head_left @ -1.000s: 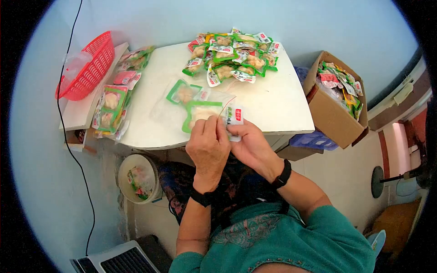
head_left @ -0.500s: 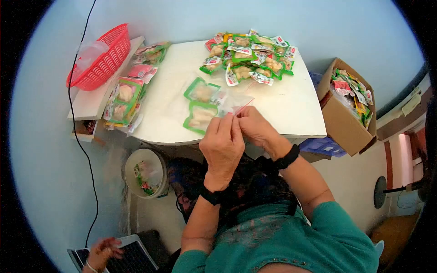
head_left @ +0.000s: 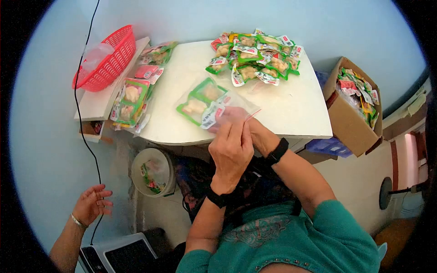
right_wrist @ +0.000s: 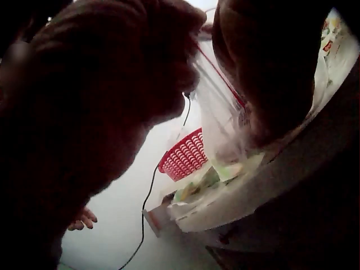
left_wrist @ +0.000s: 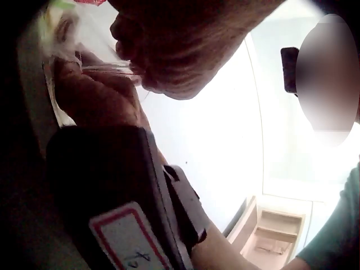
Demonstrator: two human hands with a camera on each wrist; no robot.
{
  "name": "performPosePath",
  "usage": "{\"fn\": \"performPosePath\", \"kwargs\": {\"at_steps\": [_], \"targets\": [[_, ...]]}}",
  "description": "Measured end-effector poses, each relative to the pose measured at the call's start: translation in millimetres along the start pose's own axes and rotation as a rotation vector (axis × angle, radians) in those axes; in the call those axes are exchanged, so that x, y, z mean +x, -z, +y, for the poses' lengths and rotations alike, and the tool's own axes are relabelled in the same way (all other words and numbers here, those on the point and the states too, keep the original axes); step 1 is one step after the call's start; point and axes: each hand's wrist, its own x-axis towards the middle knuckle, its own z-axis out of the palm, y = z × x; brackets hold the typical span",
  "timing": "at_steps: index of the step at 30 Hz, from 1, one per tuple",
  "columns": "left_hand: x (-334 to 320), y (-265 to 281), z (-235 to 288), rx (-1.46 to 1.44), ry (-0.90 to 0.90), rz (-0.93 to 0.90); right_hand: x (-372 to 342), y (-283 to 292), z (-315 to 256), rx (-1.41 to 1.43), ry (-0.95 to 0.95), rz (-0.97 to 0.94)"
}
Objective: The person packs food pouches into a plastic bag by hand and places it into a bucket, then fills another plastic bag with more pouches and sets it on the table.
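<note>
In the head view a clear zip bag (head_left: 248,103) with a red strip at its mouth lies at the table's front edge. Inside show two green-edged food packets; the nearer packet (head_left: 195,108) has a white label end. My left hand (head_left: 231,150) pinches the bag's mouth between thumb and fingers. The right hand (head_left: 236,114) shows through the clear plastic, gripping the packet's label end. In the right wrist view the bag (right_wrist: 216,101) hangs between both hands. The left wrist view shows plastic (left_wrist: 107,68) stretched from the left fingertips across the right hand.
Several packets form a pile (head_left: 255,57) at the table's back. Filled packs (head_left: 132,102) and a red basket (head_left: 109,61) stand left, a box (head_left: 355,107) right. Below left are a bucket (head_left: 152,173) and another person's hand (head_left: 91,204).
The packet has gone deeper into the bag, and the right hand now shows through its plastic. The bag has turned toward the right. Another person's hand has come up at lower left.
</note>
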Motion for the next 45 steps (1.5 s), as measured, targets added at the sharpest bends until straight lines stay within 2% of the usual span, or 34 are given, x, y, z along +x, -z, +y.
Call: {"fn": "performPosePath", "kwargs": {"at_steps": [2, 8, 9, 11, 12, 13, 16, 20, 23, 24, 26, 28, 31, 33, 36, 40, 43, 45], "targets": [[-4.0, -2.9, 1.8, -0.005, 0.003, -0.010, 24.4, 17.6, 19.8, -0.034, -0.017, 0.050], [-5.3, -2.9, 5.1, 0.009, 0.021, -0.012, -5.1, -15.6, -12.1, -0.591, 0.001, 0.131], [-5.3, -3.2, 5.8, -0.007, 0.035, -0.009, 10.5, 12.7, 12.6, -0.571, 0.172, 0.018], [-3.0, -3.3, 5.9, 0.007, 0.015, 0.021, 3.6, 14.8, 15.4, -0.386, 0.303, -0.121], [-1.7, -2.6, 5.4, -0.001, 0.030, 0.018, -10.9, 2.6, 2.4, -0.205, 0.163, -0.115], [-1.0, -1.8, 5.1, -0.009, 0.048, 0.015, -25.4, -9.5, -10.4, -0.019, 0.029, -0.085], [-0.2, -2.5, 5.9, -0.011, 0.089, 0.004, -43.5, 2.1, -12.1, -0.066, -0.015, 0.009], [-3.7, -5.9, 4.8, -0.079, 0.141, -0.039, -89.0, -2.7, -41.2, -0.326, 0.097, 0.169], [-9.6, -11.9, -8.6, 0.026, -0.022, -0.086, -116.6, 3.4, -62.1, -0.525, 0.199, 0.327], [-12.0, -11.3, -8.6, -0.012, 0.026, -0.115, -122.6, 7.3, -66.3, -0.614, 0.250, 0.373], [-9.3, -3.7, -8.2, -0.005, -0.059, -0.099, -133.8, 18.9, -74.1, -0.718, 0.338, 0.471], [-10.9, 2.4, -15.8, -0.032, -0.053, -0.116, -141.5, 30.8, -81.8, -0.843, 0.440, 0.583], [-6.4, 11.6, -28.6, 0.108, -0.117, -0.126, -149.7, 59.9, -85.5, -1.035, 0.572, 0.714], [-2.7, 17.7, -35.6, 0.195, -0.090, -0.227, -155.6, 58.4, -88.5, -1.072, 0.588, 0.788], [0.7, 16.2, -40.0, 0.261, -0.083, -0.340, -161.4, 70.6, -90.0, -1.062, 0.585, 0.802], [-0.4, 3.1, -33.4, 0.281, -0.078, -0.455, -165.5, 78.5, -87.1, -1.095, 0.681, 0.806], [-9.9, -9.3, -40.1, 0.264, -0.025, -0.546, -173.6, 74.8, -92.4, -1.182, 0.723, 0.864], [-12.5, -11.2, -36.8, 0.312, -0.060, -0.577, -175.8, 76.6, -94.8, -1.188, 0.737, 0.893]]}}
